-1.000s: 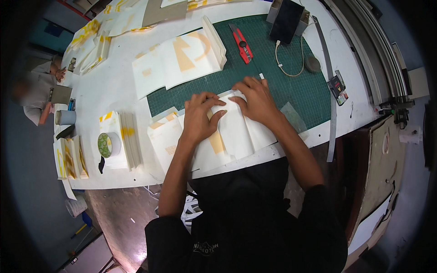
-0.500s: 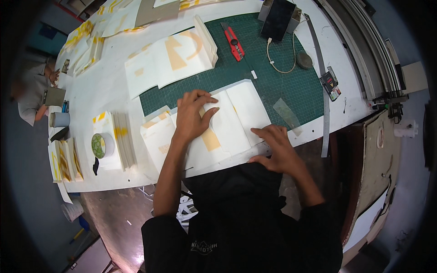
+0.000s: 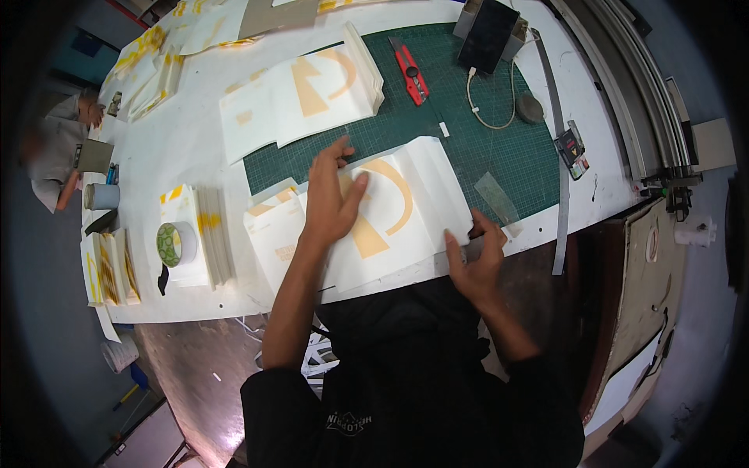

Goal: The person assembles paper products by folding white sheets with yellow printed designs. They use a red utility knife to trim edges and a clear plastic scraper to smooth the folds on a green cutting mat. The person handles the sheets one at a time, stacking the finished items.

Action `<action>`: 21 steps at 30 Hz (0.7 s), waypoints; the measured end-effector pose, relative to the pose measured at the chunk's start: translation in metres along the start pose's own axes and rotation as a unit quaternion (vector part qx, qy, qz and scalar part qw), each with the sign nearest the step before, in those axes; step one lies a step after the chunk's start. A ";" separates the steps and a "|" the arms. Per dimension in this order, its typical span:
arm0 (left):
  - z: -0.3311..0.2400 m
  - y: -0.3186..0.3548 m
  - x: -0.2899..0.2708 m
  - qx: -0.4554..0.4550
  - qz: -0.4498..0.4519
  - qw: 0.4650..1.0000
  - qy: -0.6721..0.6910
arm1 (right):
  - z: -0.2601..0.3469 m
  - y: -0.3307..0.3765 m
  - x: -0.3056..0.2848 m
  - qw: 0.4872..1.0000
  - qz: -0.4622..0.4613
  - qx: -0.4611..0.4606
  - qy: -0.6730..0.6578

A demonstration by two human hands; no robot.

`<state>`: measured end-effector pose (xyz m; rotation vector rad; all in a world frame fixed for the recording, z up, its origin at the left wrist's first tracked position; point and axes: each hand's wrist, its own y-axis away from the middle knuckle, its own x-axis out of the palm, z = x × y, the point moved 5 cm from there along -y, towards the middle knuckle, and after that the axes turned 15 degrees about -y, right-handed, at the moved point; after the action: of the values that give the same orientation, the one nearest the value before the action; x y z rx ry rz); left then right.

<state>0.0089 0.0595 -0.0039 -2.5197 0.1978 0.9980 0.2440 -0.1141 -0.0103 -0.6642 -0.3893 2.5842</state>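
Note:
A white folded paper sheet with pale orange shapes lies in front of me, partly over a green cutting mat. My left hand rests on its middle, thumb apart from the fingers. At the near right edge, my right hand has the right-hand panel's corner between thumb and fingers. That panel is slightly raised, and a large orange curve shows to its left. Beyond my left hand, a stack of similar folded sheets lies across the mat's far left. A red utility knife lies beside that stack.
At left, a tape roll sits on a paper stack. A phone with a cable leans at the back right, near a steel ruler. A clear plastic strip lies near my right hand. Another person works at far left.
The right-hand panel has opened out to the right, uncovering the orange curve. My right hand has moved right and closed on its corner; the left hand has stayed on the sheet, shifting slightly.

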 end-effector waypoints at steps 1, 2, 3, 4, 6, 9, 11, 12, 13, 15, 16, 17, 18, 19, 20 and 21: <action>-0.009 0.000 -0.002 0.058 -0.006 0.995 -0.086 | -0.002 0.001 -0.001 1.000 -0.012 0.020 0.009; -0.018 0.002 -0.002 0.116 -0.012 0.978 -0.171 | -0.003 0.001 -0.002 0.999 -0.025 0.039 0.019; -0.024 0.004 0.002 0.154 0.005 0.971 -0.184 | -0.005 0.002 -0.003 0.997 -0.037 0.059 0.028; -0.030 0.006 0.006 0.194 0.021 0.961 -0.196 | -0.005 0.002 -0.003 0.997 -0.035 0.063 0.031; -0.035 0.011 0.015 0.231 0.071 0.947 -0.211 | -0.006 0.002 -0.003 0.996 -0.031 0.072 0.037; -0.038 0.012 0.021 0.245 0.126 0.936 -0.219 | -0.005 0.002 -0.004 0.996 -0.029 0.076 0.034; -0.037 0.010 0.024 0.236 0.156 0.925 -0.252 | -0.006 0.000 -0.005 0.996 -0.026 0.082 0.029; -0.036 0.010 0.026 0.231 0.170 0.919 -0.269 | -0.006 0.000 -0.005 0.996 -0.025 0.085 0.027; -0.036 0.010 0.026 0.231 0.174 0.918 -0.271 | -0.006 -0.001 -0.006 0.995 -0.030 0.088 0.018; -0.035 0.010 0.026 0.231 0.182 0.916 -0.274 | -0.006 -0.002 -0.007 0.995 -0.041 0.096 0.002; -0.035 0.009 0.026 0.230 0.183 0.916 -0.275 | -0.007 -0.004 -0.007 0.996 -0.039 0.085 0.004; -0.035 0.009 0.027 0.230 0.183 0.915 -0.275 | -0.007 -0.005 -0.007 0.997 -0.037 0.074 0.006; -0.035 0.009 0.027 0.230 0.184 0.915 -0.275 | -0.007 -0.006 -0.007 0.997 -0.035 0.064 0.009; -0.034 0.009 0.028 0.228 0.182 0.916 -0.276 | -0.007 -0.008 -0.006 0.997 -0.030 0.066 0.010; -0.034 0.010 0.028 0.226 0.181 0.916 -0.277 | -0.005 -0.010 -0.006 0.997 -0.025 0.068 0.011; -0.033 0.010 0.028 0.224 0.179 0.917 -0.278 | -0.004 -0.011 -0.005 0.997 -0.020 0.070 0.011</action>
<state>0.0470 0.0368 -0.0045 -1.7374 0.6464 1.5602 0.2537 -0.1066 -0.0073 -0.6285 -0.2087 2.5356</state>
